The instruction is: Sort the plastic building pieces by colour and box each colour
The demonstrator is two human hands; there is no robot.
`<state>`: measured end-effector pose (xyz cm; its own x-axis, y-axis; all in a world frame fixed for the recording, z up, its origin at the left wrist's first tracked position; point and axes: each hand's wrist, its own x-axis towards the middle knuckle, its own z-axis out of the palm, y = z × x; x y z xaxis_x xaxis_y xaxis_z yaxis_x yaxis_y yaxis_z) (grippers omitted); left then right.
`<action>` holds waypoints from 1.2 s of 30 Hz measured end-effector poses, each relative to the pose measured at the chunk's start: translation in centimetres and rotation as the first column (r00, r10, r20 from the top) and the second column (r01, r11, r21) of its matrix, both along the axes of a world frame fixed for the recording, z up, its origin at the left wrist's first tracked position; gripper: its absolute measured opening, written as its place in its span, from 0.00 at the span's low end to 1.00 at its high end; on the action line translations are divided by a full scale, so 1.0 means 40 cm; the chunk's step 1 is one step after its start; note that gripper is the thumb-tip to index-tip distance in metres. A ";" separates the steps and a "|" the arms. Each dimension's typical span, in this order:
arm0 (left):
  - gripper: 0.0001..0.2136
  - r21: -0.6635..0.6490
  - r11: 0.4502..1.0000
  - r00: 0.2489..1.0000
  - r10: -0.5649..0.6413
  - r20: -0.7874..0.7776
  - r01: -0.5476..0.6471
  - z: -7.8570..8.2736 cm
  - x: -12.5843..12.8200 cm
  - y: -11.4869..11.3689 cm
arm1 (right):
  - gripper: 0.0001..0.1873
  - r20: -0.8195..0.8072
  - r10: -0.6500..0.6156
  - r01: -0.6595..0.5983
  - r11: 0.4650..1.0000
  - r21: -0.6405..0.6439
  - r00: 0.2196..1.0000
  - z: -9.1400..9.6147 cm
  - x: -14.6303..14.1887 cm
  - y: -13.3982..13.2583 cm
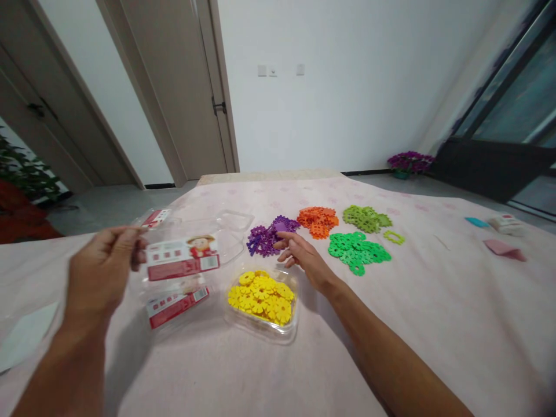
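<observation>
My left hand point(104, 263) pinches the edge of a clear plastic lid point(182, 255) with a red and white label. Beneath it lies another clear labelled lid or box point(178, 306), partly hidden. My right hand point(302, 258), fingers apart and slightly bent, hovers by the near side of a pile of purple plastic pieces point(269, 236) and holds nothing I can see. Just below it stands a clear plastic box point(284, 333) filled with yellow flower-shaped pieces point(262, 296).
Beyond lie piles of orange pieces point(318, 221), olive-green pieces point(365, 218) and bright green pieces point(359, 250), plus a yellow-green ring point(394, 237). A pink cloth point(504, 249), a blue item point(476, 222) and a white packet point(507, 225) are at far right. White paper point(26, 336) lies at left.
</observation>
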<state>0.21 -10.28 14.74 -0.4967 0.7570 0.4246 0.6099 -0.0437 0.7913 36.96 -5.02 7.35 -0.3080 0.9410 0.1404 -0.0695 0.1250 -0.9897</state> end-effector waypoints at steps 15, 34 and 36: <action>0.19 -0.223 0.823 0.816 -0.407 0.410 0.523 -0.221 0.277 0.097 | 0.15 0.652 -0.042 -0.163 0.954 0.250 0.757 -0.002 -0.005 -0.028; 0.28 -0.088 0.690 0.432 -0.344 0.834 0.719 -0.233 0.336 0.060 | 0.22 0.808 -0.273 0.077 0.958 0.275 0.523 -0.031 0.001 -0.156; 0.27 -0.060 0.671 0.390 -0.354 0.850 0.739 -0.230 0.335 0.057 | 0.22 0.796 -0.289 0.098 0.955 0.281 0.532 -0.038 0.003 -0.161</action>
<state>13.61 -8.01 5.54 0.1328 0.9603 -0.2452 -0.2289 0.2704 0.9351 37.09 -11.47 5.85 -0.1895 0.9773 0.0943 0.8079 0.2098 -0.5508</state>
